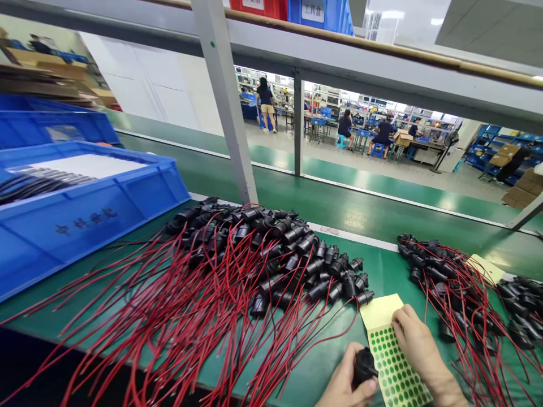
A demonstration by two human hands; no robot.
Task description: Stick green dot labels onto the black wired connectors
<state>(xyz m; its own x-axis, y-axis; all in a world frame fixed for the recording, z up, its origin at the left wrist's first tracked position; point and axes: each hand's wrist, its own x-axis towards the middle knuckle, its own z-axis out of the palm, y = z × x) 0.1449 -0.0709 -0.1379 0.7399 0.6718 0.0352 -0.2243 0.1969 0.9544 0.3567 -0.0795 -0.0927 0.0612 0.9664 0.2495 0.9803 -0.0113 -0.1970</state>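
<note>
My left hand [345, 381] is closed around a black cylindrical part [363, 366] at the bottom of the view, its round end facing up. Beside it on the green table lies a pale yellow sheet of round green stickers [392, 362]. Over the upper part of that sheet, my right hand [413, 339] has its thumb and fingertips pinched together at the top rows of dots. Whatever is between those fingertips is too small to make out. Left of my hands is a large pile of similar black parts [305, 243] with long red and black wires trailing toward the table's front edge.
A second pile of wired black parts [441, 277] lies on the right, with another yellow sheet [486, 268] behind it. At left stands a blue crate [93, 209]. A slanted metal post [224, 102] rises behind the large pile. Several people work in the background.
</note>
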